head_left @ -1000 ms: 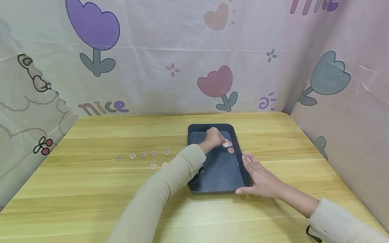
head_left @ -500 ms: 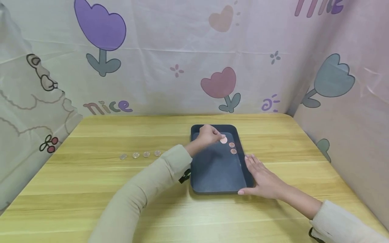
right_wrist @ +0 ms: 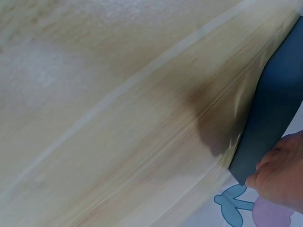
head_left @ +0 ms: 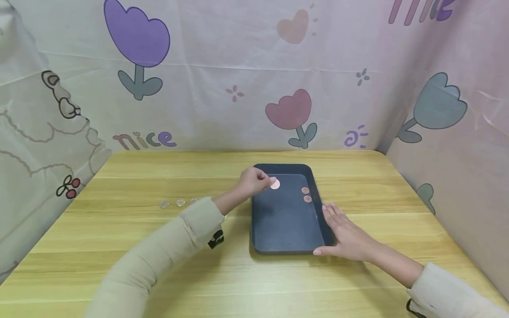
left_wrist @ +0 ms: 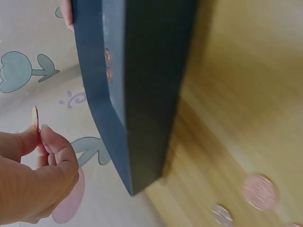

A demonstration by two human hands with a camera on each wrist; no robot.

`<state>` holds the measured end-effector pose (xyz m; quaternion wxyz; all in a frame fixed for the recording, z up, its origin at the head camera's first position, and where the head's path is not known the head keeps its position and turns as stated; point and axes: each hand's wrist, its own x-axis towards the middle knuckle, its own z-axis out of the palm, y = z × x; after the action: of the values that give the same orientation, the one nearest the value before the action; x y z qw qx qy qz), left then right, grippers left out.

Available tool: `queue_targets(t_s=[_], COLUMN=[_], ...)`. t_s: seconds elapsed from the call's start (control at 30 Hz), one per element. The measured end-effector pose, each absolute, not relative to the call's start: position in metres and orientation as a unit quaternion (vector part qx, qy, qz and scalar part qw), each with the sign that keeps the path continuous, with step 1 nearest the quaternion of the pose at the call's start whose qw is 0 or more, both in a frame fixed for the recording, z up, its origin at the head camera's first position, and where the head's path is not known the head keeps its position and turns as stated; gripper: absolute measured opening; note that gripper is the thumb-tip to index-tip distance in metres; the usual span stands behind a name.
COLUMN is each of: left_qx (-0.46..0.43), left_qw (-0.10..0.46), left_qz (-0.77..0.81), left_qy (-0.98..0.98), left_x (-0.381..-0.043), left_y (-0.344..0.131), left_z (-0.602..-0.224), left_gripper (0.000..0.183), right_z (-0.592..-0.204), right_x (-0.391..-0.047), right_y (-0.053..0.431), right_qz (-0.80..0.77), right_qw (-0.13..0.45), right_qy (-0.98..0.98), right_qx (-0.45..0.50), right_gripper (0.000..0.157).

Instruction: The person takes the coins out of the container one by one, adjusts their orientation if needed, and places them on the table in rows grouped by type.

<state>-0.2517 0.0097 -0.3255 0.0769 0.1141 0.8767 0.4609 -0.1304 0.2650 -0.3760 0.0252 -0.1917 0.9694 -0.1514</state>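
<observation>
A copper-coloured coin (head_left: pixel 275 183) is pinched between the thumb and finger of my left hand (head_left: pixel 254 182), above the left part of a dark tray (head_left: pixel 284 221). In the left wrist view the same coin (left_wrist: pixel 35 117) stands on edge at the fingertips of the left hand (left_wrist: pixel 38 177). Two more copper coins (head_left: pixel 307 199) lie inside the tray near its right wall. My right hand (head_left: pixel 347 236) rests against the tray's right side, fingers extended along the wall and thumb at the near corner. The right wrist view shows that hand (right_wrist: pixel 281 172) touching the tray's outer wall (right_wrist: pixel 270 113).
Silver coins (head_left: pixel 180 203) lie in a row on the wooden table (head_left: pixel 119 247) left of the tray, partly hidden by the left sleeve. A copper coin (left_wrist: pixel 260 191) lies near them. A printed cloth (head_left: pixel 199 106) hangs behind the table.
My left hand has moved left across the tray with the pinched coin, away from the two coins by the right wall. The right hand stays against the tray. The head view has shifted slightly.
</observation>
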Motion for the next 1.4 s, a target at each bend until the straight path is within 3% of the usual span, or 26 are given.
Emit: queue_targets(t_s=[1.07, 1.4], left_qx=[0.056, 0.083], left_qw=[0.088, 0.084], left_qz=[0.422, 0.401], left_qy=[0.901, 0.908], left_x=[-0.220, -0.213], left_y=[-0.144, -0.169], left_z=[-0.355, -0.367], left_gripper=[0.032, 0.033], right_z=[-0.375, -0.376], right_x=[-0.130, -0.130], right_y=[0.264, 0.265], right_qz=[-0.148, -0.148], right_qw=[0.028, 0.023], right_qy=[0.970, 0.970], right_qx=[-0.192, -0.192], right_gripper=[0.113, 0.113])
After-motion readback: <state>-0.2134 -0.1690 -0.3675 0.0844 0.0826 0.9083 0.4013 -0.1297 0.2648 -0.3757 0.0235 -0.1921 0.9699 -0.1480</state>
